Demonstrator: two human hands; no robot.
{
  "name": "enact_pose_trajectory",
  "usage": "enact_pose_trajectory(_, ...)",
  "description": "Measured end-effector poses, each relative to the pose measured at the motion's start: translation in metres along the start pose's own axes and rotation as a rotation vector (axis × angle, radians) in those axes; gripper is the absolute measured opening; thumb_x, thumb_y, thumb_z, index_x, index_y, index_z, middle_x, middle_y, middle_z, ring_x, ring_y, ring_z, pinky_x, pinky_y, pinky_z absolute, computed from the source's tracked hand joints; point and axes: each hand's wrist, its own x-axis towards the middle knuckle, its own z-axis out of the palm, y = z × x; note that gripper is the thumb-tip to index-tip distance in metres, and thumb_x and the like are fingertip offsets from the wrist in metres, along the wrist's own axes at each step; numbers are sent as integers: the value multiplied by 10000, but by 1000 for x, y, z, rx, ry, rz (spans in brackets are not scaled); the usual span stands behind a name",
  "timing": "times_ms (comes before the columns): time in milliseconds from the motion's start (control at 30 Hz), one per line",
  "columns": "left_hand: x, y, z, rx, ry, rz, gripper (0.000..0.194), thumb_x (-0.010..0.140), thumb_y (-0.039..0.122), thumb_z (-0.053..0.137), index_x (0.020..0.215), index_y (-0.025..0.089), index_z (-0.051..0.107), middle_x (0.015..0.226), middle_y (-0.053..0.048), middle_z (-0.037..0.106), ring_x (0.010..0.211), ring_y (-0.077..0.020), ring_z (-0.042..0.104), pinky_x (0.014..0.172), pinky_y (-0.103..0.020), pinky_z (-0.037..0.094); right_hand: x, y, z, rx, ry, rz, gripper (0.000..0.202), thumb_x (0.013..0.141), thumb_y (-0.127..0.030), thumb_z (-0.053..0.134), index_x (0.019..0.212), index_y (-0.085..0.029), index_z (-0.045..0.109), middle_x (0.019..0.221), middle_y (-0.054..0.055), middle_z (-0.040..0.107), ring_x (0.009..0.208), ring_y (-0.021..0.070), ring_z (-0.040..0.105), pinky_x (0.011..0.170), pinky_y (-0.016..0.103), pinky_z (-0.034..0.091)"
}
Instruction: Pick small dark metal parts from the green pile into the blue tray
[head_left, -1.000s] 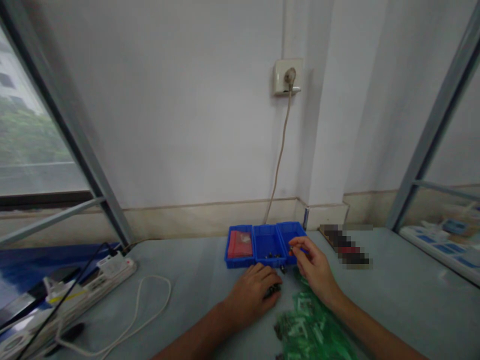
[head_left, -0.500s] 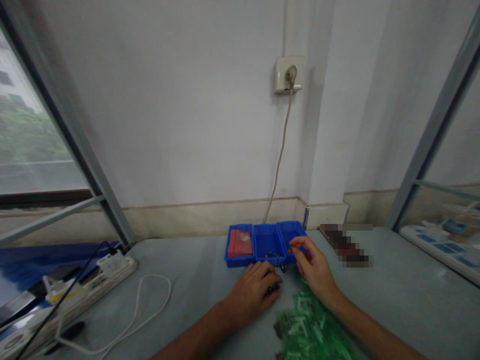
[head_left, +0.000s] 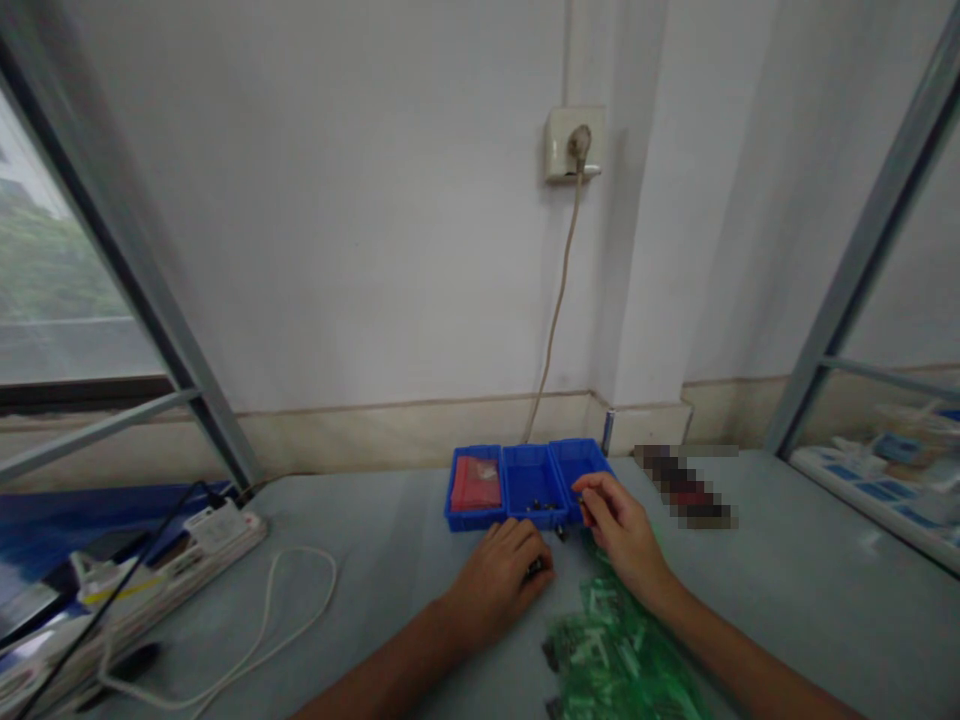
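My left hand rests on the table with its fingers curled round small dark metal parts, mostly hidden by the fingers. My right hand is at the front of the right blue bin, thumb and forefinger pinching a small dark part too small to name. Several similar small pieces lie in the middle blue bin. In the left blue bin is a red packet. One loose metal piece sits just in front of the bins, between my hands.
Green plastic bags lie below my right hand. A white power strip and a looped white cable are at the left. A pixelated object lies to the right of the bins. The wall stands behind.
The view has shifted slightly. My left fingers have closed further over the dark parts, so less of them shows. My right hand stays by the right bin, still pinching.
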Motion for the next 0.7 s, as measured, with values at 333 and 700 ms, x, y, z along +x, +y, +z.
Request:
enact_pose_trajectory(333, -1, 0, -1, -24, 49, 26, 55, 1035, 187, 588, 1071, 224, 607, 1059, -16, 658, 1008, -213, 569, 891, -345, 398, 2, 1, -2, 32, 21, 12, 290, 943, -520, 597, 1006, -240, 639, 662, -42, 506, 476, 124, 406, 414, 231, 255)
enact_pose_trajectory(700, -1, -4, 3, -57, 119, 31, 88, 1057, 174, 523, 1062, 216, 601, 1041, -16, 677, 983, -188, 617, 877, -317, 427, 3, 7, -2, 32, 25, -10, 320, 947, -537, 598, 1040, -232, 622, 710, -31, 540, 478, 105, 413, 410, 211, 279)
